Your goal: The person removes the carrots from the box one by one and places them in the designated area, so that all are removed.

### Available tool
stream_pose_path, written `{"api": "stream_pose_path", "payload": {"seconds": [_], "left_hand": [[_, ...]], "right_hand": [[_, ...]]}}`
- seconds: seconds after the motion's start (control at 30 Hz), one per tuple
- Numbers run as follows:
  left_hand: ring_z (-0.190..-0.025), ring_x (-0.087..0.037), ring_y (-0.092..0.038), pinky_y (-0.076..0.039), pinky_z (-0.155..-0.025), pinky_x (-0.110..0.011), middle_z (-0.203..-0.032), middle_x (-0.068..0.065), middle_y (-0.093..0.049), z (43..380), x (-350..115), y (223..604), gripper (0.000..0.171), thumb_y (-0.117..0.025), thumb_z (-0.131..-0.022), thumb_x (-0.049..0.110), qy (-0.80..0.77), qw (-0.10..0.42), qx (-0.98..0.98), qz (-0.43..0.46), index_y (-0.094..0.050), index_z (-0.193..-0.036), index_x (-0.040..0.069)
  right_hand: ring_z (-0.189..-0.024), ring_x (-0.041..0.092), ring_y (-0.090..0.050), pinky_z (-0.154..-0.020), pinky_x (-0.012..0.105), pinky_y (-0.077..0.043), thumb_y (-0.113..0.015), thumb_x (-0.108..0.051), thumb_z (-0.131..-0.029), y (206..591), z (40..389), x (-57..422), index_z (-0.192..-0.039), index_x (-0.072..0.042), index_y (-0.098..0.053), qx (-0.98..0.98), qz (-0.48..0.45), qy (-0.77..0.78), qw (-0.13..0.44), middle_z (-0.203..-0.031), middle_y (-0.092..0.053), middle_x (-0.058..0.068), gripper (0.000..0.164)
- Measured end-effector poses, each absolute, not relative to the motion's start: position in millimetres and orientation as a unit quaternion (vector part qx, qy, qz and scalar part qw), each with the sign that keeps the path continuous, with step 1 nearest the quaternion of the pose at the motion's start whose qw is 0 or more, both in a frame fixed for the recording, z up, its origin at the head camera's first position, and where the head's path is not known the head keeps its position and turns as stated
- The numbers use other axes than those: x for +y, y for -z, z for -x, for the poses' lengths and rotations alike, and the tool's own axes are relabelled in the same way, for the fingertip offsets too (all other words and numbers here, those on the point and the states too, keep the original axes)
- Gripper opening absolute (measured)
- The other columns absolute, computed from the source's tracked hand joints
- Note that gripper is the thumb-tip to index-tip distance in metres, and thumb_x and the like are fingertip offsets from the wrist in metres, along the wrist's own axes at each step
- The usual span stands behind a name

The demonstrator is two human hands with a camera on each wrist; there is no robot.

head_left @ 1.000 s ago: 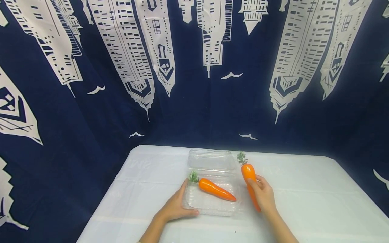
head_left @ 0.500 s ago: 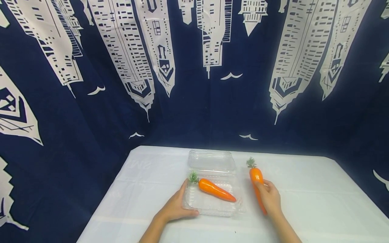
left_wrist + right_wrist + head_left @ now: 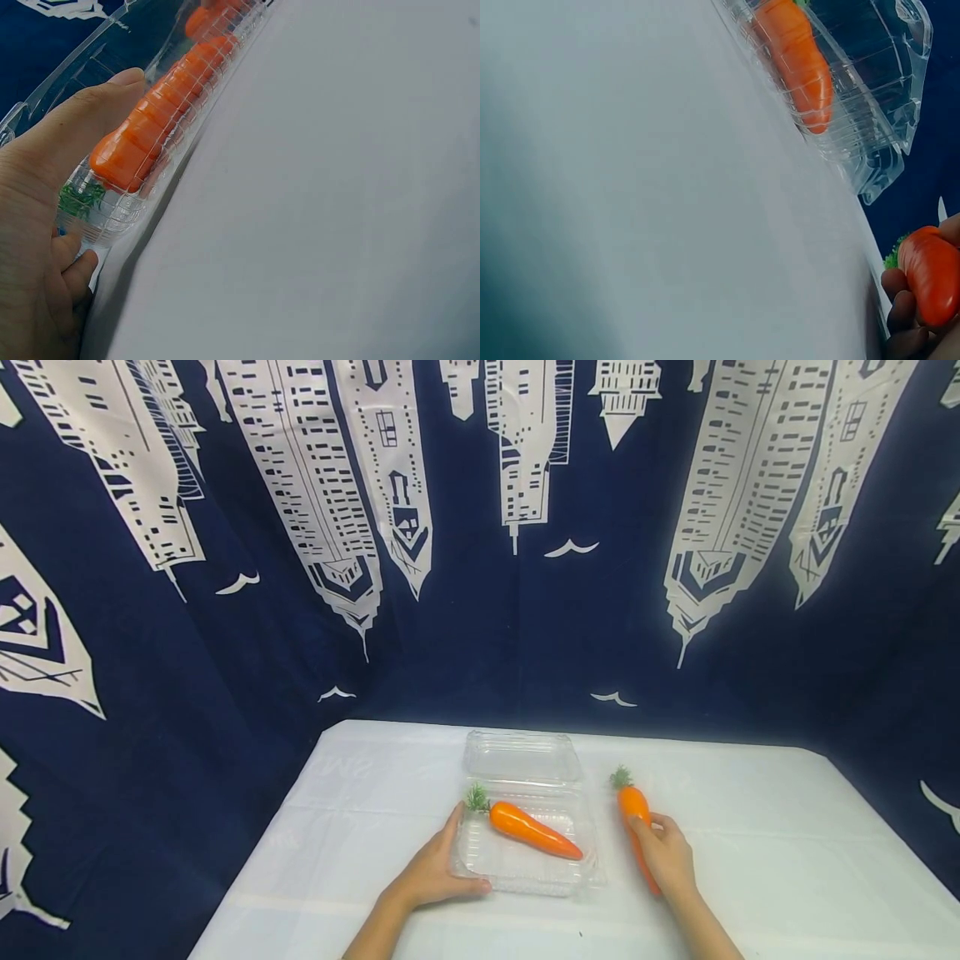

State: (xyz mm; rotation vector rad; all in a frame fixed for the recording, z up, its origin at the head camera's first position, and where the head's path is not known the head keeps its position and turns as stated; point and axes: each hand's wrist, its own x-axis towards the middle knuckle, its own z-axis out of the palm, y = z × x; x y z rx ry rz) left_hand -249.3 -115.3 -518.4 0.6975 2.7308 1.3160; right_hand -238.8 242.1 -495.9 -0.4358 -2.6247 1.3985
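Note:
A clear plastic clamshell container point(image 3: 517, 875) sits with its lid folded back on the white table. Across its tray lies one orange carrot point(image 3: 534, 831) with a green leafy top. My left hand point(image 3: 433, 870) grips the container's left side, thumb at the front corner and fingers along the side; the left wrist view shows the carrot point(image 3: 150, 127) through the ridged wall. To the right of the container, my right hand point(image 3: 667, 856) holds a second carrot point(image 3: 632, 806), its leafy end pointing away. That carrot's lower part point(image 3: 934, 281) shows in the right wrist view, with fingers curled around it.
The container's lid point(image 3: 522, 756) lies toward the back of the white-covered table point(image 3: 765, 843). Behind the table hangs a dark blue curtain point(image 3: 465, 652) printed with white buildings. A tiny dark speck marks the cloth near the front.
My right hand has moved the second carrot to the right, away from the container, and slightly nearer the front. The left hand, the container and the carrot inside stay put.

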Motion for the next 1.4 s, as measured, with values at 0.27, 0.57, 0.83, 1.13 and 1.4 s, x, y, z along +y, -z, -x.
{"api": "stream_pose_path", "payload": {"seconds": [0.27, 0.57, 0.83, 1.13, 1.4], "left_hand": [[-0.131, -0.034, -0.030, -0.031, -0.101, -0.055, -0.151, -0.011, -0.018, 248.8, -115.1, 518.3, 0.125, -0.075, -0.058, 0.064, -0.427, 0.016, 0.877, -0.221, -0.005, -0.150, 0.017], [-0.131, -0.034, -0.030, -0.030, -0.101, -0.055, -0.151, -0.010, -0.018, 248.6, -115.5, 518.0, 0.125, -0.075, -0.058, 0.064, -0.428, 0.019, 0.876, -0.222, -0.004, -0.150, 0.017], [-0.131, -0.035, -0.030, -0.031, -0.100, -0.057, -0.152, -0.011, -0.017, 249.2, -115.4, 518.9, 0.125, -0.075, -0.059, 0.064, -0.428, 0.019, 0.876, -0.223, -0.004, -0.150, 0.016], [-0.131, -0.035, -0.029, -0.030, -0.100, -0.056, -0.152, -0.010, -0.016, 249.2, -115.2, 518.4, 0.125, -0.075, -0.059, 0.064, -0.429, 0.024, 0.876, -0.220, -0.004, -0.149, 0.014], [-0.131, -0.034, -0.029, -0.031, -0.100, -0.056, -0.152, -0.010, -0.015, 248.6, -114.8, 517.8, 0.125, -0.075, -0.059, 0.063, -0.431, 0.024, 0.875, -0.220, -0.004, -0.149, 0.014]], "right_hand": [[-0.099, 0.045, -0.054, -0.078, 0.051, -0.047, -0.042, -0.050, -0.093, 498.3, 240.8, 241.9, -0.129, 0.013, -0.037, -0.899, 0.121, -0.417, 0.066, -0.115, -0.052, 0.036, 0.072], [-0.085, 0.035, -0.059, -0.067, 0.044, -0.051, -0.045, -0.048, -0.093, 499.9, 240.2, 240.2, -0.126, 0.013, -0.039, -0.911, 0.125, -0.389, 0.060, -0.104, -0.057, 0.032, 0.069], [-0.091, 0.042, -0.057, -0.075, 0.051, -0.048, -0.046, -0.046, -0.092, 499.8, 239.0, 239.0, -0.119, 0.012, -0.046, -0.919, 0.110, -0.371, 0.071, -0.105, -0.057, 0.032, 0.065], [-0.094, 0.045, -0.056, -0.075, 0.052, -0.048, -0.046, -0.048, -0.092, 502.2, 240.3, 240.7, -0.119, 0.013, -0.046, -0.919, 0.107, -0.374, 0.069, -0.107, -0.057, 0.033, 0.066], [-0.093, 0.043, -0.057, -0.075, 0.049, -0.050, -0.047, -0.049, -0.092, 500.6, 239.7, 241.3, -0.120, 0.013, -0.045, -0.912, 0.116, -0.389, 0.063, -0.107, -0.056, 0.034, 0.068]]}}
